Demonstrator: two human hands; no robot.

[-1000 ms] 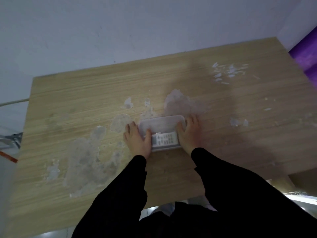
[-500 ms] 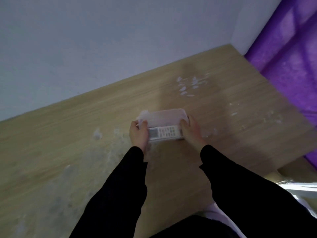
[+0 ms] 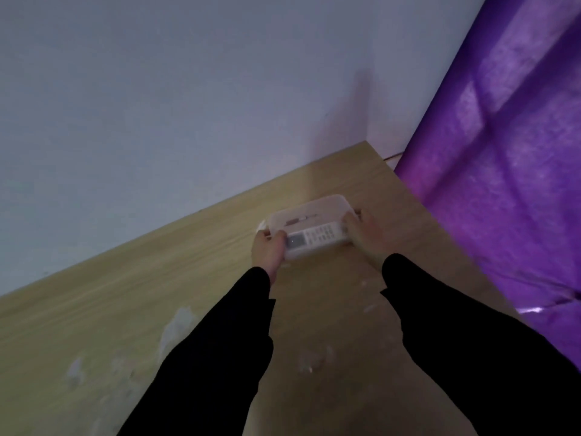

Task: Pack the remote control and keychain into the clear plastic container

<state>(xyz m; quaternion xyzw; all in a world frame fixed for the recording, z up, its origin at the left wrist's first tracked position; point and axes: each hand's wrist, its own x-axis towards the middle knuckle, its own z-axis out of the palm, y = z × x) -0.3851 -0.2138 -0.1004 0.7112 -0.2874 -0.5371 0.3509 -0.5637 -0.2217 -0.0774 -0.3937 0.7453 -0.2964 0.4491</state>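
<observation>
The clear plastic container (image 3: 327,205) is near the table's far right corner, its lid on. A white remote control (image 3: 314,238) lies lengthwise inside along the near wall, buttons up. A small dark keychain (image 3: 297,220) shows faintly through the lid behind the remote. My left hand (image 3: 267,250) grips the container's left end and my right hand (image 3: 366,236) grips its right end. Whether the container rests on the table or is lifted slightly is unclear.
The wooden table (image 3: 132,297) has worn pale patches (image 3: 176,328) in its surface. A white wall (image 3: 188,105) runs along the far edge. A purple curtain (image 3: 503,184) hangs just right of the table edge, close to my right hand.
Both hands have carried the container from the table's middle toward the far right corner. The view has swung right, bringing the purple curtain into sight.
</observation>
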